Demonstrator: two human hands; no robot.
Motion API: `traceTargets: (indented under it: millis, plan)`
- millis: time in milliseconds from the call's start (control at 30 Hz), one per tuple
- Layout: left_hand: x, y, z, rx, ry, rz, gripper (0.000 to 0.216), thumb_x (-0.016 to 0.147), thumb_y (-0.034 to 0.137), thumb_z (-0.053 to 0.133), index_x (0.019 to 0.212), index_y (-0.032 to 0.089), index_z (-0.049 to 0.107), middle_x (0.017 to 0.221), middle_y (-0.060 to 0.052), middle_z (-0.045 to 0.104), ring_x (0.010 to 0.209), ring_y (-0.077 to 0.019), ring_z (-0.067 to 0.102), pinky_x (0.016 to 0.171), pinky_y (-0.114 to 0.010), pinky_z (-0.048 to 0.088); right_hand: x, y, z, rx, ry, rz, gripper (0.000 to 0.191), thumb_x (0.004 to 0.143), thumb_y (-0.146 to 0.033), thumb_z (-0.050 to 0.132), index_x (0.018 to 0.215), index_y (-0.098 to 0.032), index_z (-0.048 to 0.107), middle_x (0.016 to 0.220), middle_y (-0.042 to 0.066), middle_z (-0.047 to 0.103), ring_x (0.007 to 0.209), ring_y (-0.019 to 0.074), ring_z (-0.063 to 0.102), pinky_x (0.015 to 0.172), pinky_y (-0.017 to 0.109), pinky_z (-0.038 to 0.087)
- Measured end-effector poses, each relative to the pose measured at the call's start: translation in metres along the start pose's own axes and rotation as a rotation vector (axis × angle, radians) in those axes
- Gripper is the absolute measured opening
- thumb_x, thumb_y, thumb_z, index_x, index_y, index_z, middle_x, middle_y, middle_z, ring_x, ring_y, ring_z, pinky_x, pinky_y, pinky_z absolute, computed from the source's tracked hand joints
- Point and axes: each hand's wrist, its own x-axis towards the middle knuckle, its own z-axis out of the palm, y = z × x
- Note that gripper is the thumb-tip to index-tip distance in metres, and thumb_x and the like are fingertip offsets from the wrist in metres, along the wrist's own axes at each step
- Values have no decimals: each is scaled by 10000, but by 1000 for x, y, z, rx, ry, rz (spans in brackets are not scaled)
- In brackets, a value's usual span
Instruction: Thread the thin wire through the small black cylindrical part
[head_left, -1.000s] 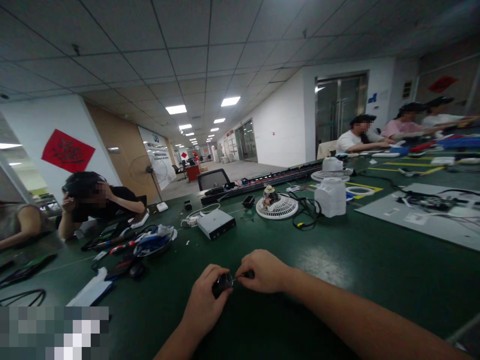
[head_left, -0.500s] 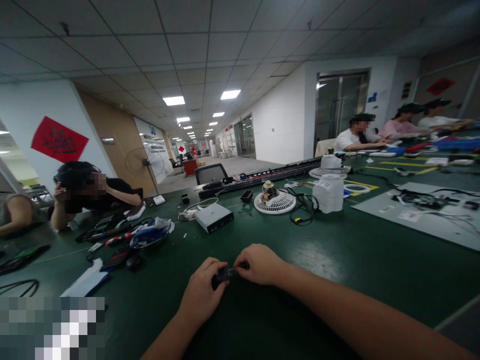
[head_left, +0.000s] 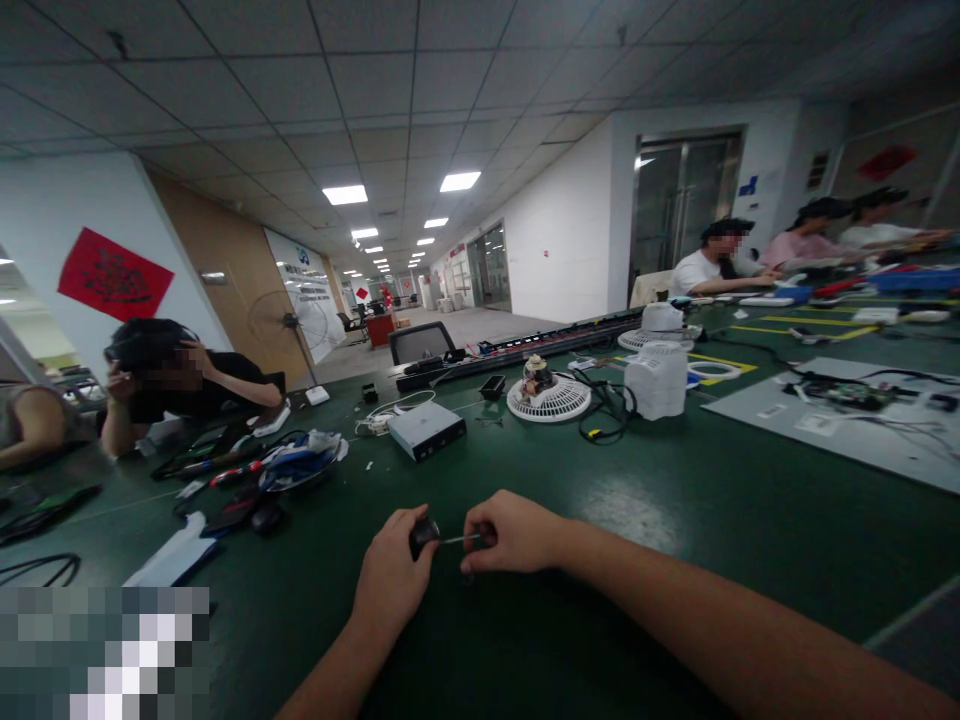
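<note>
My left hand (head_left: 394, 565) is closed around a small dark cylindrical part (head_left: 424, 533), its rounded end showing between thumb and fingers. From that part a thin metal rod (head_left: 459, 540) runs rightward into the fingers of my right hand (head_left: 514, 532), which are pinched on it. Whether the rod is joined to the dark part or only touches it, I cannot tell. Just under my right fingertips is a tiny dark bit (head_left: 468, 574), too small to name. Both hands are low over the green tabletop (head_left: 540, 640).
Ahead lie a silver disc drive (head_left: 426, 430), a white fan grille with a motor (head_left: 549, 395), a white housing (head_left: 655, 380) and a black cable (head_left: 609, 420). Tools and a cloth (head_left: 304, 460) are at left. A grey panel (head_left: 870, 420) lies right. Other people sit around.
My hands have drawn slightly apart, the left one moving left with the dark part. More of the thin metal rod now shows between them.
</note>
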Motion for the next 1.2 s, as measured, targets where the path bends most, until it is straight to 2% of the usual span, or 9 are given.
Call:
traceTargets:
  millis: [100, 267, 367, 533, 700, 1000, 1100, 1200]
  plan:
    - [1, -2, -1, 15, -17, -42, 429, 792, 224, 576, 1214, 149, 602, 1166, -86, 652, 1076, -233, 610, 962, -357, 461, 1, -3, 5, 52, -89, -87, 285, 766, -411, 697, 987, -230, 703, 764, -15, 663, 639, 114, 579, 539, 201, 364]
    - [3, 2, -2, 43, -66, -69, 456, 780, 230, 590, 1224, 127, 597, 1212, -103, 634, 1147, -244, 568, 1016, -371, 416, 2, -6, 7, 28, -21, -109, 220, 753, -323, 720, 948, -222, 707, 904, 12, 679, 749, 136, 597, 622, 215, 400]
    - [4, 2, -4, 69, -72, -111, 422, 767, 291, 626, 1158, 134, 636, 1192, -110, 639, 1137, -276, 562, 996, -411, 420, 3, -1, 5, 51, 28, -63, 191, 750, -279, 725, 931, -218, 723, 887, 10, 692, 739, 136, 599, 630, 218, 404]
    - [1, 7, -12, -33, -128, -4, 279, 758, 334, 665, 1014, 228, 695, 1076, -51, 687, 1031, -264, 607, 917, -408, 456, 6, 6, 3, 164, 225, 84, 167, 782, -297, 710, 925, -219, 746, 784, -1, 690, 693, 135, 593, 613, 224, 407]
    - [-6, 17, -11, -136, -112, 120, 324, 772, 331, 684, 1092, 280, 676, 1059, -23, 701, 986, -239, 623, 875, -383, 473, 8, 8, 6, 276, 319, -79, 93, 764, -220, 731, 853, -200, 751, 844, 8, 669, 764, 128, 602, 685, 217, 439]
    - [-8, 13, -13, -140, -83, 255, 307, 771, 293, 711, 1075, 271, 676, 1047, -28, 705, 973, -226, 625, 863, -366, 488, 9, 7, 8, 407, 293, 82, 153, 687, -268, 779, 793, -167, 733, 711, -16, 645, 626, 108, 544, 554, 209, 388]
    - [-8, 12, -14, -143, -78, 314, 297, 765, 282, 724, 1056, 253, 674, 1032, -36, 705, 961, -226, 628, 858, -359, 493, 11, 11, 11, 480, 243, 128, 239, 647, -327, 802, 787, -153, 716, 668, -25, 634, 591, 103, 524, 522, 205, 367]
    - [-10, 11, -15, -125, -108, 375, 276, 781, 278, 712, 1052, 248, 669, 1031, -43, 700, 968, -229, 620, 858, -364, 491, 12, 16, 12, 528, 139, 107, 251, 654, -337, 793, 805, -151, 718, 668, -32, 632, 583, 97, 520, 516, 199, 368]
